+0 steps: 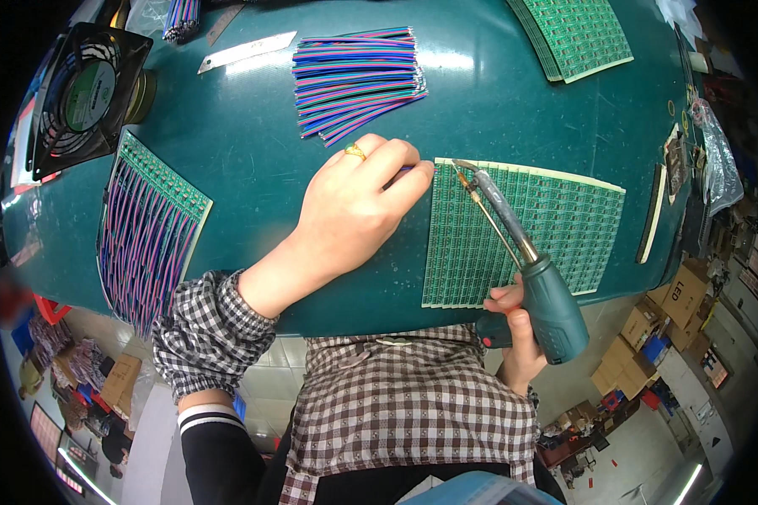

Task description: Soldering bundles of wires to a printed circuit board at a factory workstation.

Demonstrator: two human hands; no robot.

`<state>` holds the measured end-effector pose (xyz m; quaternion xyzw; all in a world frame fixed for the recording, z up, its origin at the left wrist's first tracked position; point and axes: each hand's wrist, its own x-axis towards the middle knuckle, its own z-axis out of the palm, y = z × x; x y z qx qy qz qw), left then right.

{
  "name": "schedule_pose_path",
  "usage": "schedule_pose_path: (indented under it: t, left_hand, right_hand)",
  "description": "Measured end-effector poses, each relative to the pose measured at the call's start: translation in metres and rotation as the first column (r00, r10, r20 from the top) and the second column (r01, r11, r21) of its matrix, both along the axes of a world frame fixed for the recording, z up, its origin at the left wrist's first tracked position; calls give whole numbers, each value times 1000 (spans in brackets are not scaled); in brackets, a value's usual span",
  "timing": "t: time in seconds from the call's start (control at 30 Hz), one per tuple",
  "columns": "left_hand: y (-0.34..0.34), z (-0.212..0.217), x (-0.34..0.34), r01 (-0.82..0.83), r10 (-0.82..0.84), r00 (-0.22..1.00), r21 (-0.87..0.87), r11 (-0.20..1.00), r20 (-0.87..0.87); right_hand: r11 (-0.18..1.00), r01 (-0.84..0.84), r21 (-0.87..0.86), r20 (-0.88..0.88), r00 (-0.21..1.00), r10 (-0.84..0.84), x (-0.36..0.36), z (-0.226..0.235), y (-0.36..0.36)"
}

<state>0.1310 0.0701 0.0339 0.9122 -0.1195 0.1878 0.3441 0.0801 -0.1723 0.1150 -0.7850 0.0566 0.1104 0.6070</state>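
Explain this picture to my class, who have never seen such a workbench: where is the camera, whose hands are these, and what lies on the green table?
The camera sits on the worker's head, looking down, so straight edges bend. The left hand pinches the end of a thin wire against the edge of a green panel of small circuit boards. The right hand grips a teal pistol-shaped soldering gun, its metal tip at the panel's top left corner. On the dark green table also lie a bundle of striped flat cables, a second panel with cables already attached, another stack of green panels and a black square fan.
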Motion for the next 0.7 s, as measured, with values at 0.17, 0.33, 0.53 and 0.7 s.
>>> schedule_pose_path:
  t: [0.17,0.33,0.53,0.7]
  left_hand:
    - [0,3,-2,13,-12,1000,41,999,-22]
    - [-1,4,-2,25,-19,998,94,995,-60]
    - [-1,4,-2,21,-15,998,95,995,-62]
    - [-1,5,-3,12,-8,999,89,996,-48]
  right_hand:
    - [1000,1,9,-5,1000,-1,0,0,1]
    - [999,-34,-19,14,999,34,-1,-1,1]
    - [997,-63,-34,-2,998,63,0,-2,0]
    - [996,-17,92,-65,998,23,-1,1,1]
